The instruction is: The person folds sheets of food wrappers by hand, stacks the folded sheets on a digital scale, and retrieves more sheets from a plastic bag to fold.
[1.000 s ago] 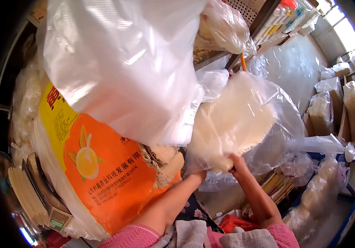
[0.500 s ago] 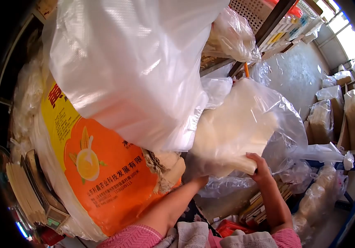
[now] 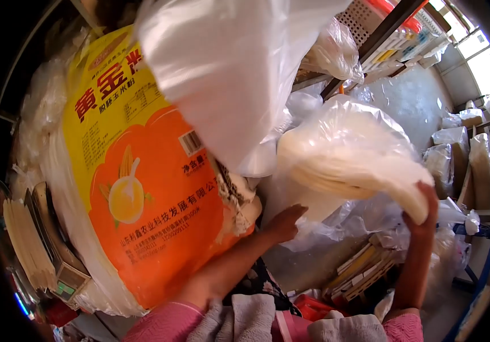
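Note:
My right hand (image 3: pixel 424 208) grips the edge of a stack of thin, pale flatbread-like sheets (image 3: pixel 336 165), which bends and sags to the left. A clear plastic bag (image 3: pixel 364 117) surrounds the far side of the stack. Just left of the stack's lower edge is my left hand (image 3: pixel 287 223), its index finger stretched out and no object visible in it. Whether that fingertip touches the bag is unclear. A large white plastic bag (image 3: pixel 228 80) hangs close by, overlapping a yellow and orange printed sack (image 3: pixel 159 228).
Wooden slats or flat packs (image 3: pixel 364 265) lie low in front of me. At right stand a blue metal frame (image 3: pixel 481 279) and several wrapped bundles (image 3: pixel 450 165). A perforated basket (image 3: pixel 364 23) sits at the top. Stacked sheets (image 3: pixel 25 245) lie at far left.
The right hand has raised the sheets and swung them right and away, so the stack's layered edge shows. My left hand has moved slightly right and up; more of the printed sack is visible.

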The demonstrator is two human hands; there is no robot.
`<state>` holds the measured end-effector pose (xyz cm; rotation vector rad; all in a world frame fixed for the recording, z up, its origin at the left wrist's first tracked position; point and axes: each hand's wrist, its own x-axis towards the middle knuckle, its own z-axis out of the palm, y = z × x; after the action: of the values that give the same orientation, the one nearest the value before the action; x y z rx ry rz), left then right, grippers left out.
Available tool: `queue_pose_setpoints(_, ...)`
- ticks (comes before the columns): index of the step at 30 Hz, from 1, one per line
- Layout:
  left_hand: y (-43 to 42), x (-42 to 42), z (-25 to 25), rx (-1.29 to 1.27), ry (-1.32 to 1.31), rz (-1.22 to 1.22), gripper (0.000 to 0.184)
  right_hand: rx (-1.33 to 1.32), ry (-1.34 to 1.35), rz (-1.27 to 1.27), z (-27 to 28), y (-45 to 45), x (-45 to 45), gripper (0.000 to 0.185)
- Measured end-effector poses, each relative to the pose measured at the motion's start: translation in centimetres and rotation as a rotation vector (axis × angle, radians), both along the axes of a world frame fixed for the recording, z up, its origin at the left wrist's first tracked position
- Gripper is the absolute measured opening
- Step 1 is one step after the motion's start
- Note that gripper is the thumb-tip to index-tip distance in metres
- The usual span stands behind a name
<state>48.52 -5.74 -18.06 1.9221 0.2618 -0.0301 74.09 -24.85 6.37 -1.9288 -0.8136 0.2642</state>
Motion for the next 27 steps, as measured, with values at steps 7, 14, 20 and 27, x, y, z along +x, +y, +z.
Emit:
queue_pose_setpoints(7, 2.0, -5.4, 5.8, -0.337, -0.089, 0.224, 0.077, 0.35, 0.27, -0.306, 14.5, 0.7, -8.1, 0.065)
queue_pose_setpoints(14, 1.6, -7.1, 5.0, 0.342, -0.626, 0.116, 0.065, -0.166, -0.978, 0.069, 22.0, -4.8, -20.1, 0.062)
queue_pose_setpoints(20, -1.2, -19.9, 13.2, -0.41, -0.547, 0.353, 0.057, -0.202, -1.019, 0.216, 26.4, -5.9, -30.0, 0.067)
queue_pose_setpoints(27, 1.6, -30.5, 21.4, -0.554, -0.767, 0.719, 0.048, 0.174, 0.497, 0.754, 36.0, 6.5, -35.7, 0.049)
